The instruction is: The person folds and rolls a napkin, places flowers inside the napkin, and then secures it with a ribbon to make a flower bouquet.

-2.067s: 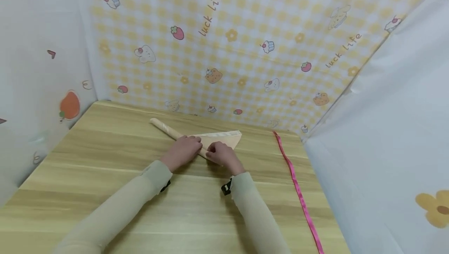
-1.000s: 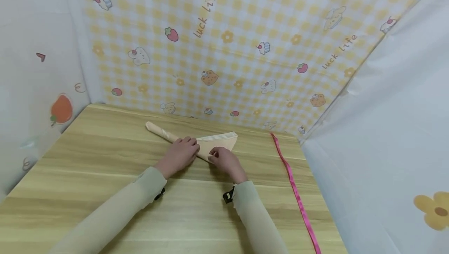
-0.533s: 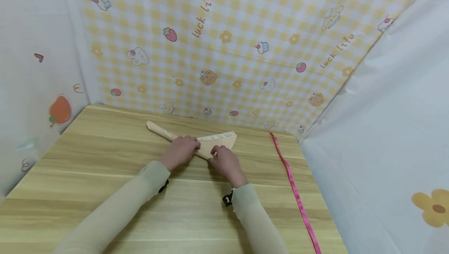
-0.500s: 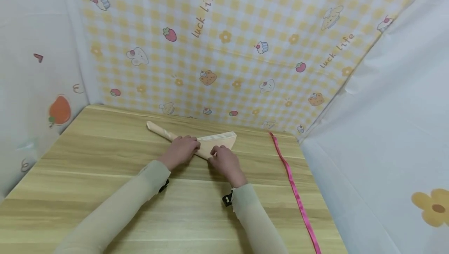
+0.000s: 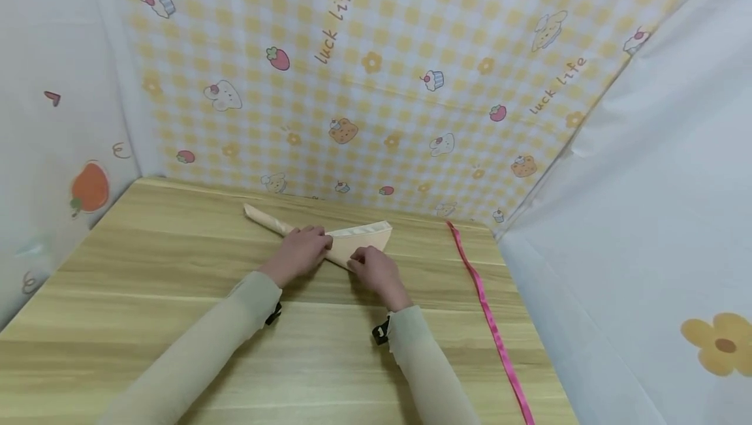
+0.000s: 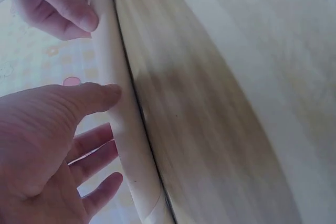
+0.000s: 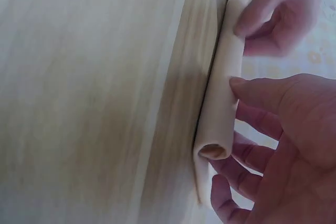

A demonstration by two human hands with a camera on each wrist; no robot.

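Note:
A peach sheet, partly wound into a slim roll (image 5: 264,218), lies slantwise on the table. Its unrolled flap (image 5: 365,239) spreads behind the hands, with a pale striped far edge. My left hand (image 5: 296,255) pinches the roll near its middle; the left wrist view shows the thumb on the near face of the tube (image 6: 131,156) and fingers on its other side. Closer to the right end, my right hand (image 5: 378,275) pinches it too, thumb in front and fingers behind. In the right wrist view the hollow end (image 7: 212,151) of the tube faces the camera.
A long pink ribbon (image 5: 492,320) runs down the right side of the wooden table (image 5: 294,360). Behind the table stands a yellow checked cloth wall (image 5: 364,95), with white printed walls to the left and right.
My right hand has shifted a little along the roll, away from the left hand and nearer to me. The left hand keeps its place on the roll. The head view has drifted slightly.

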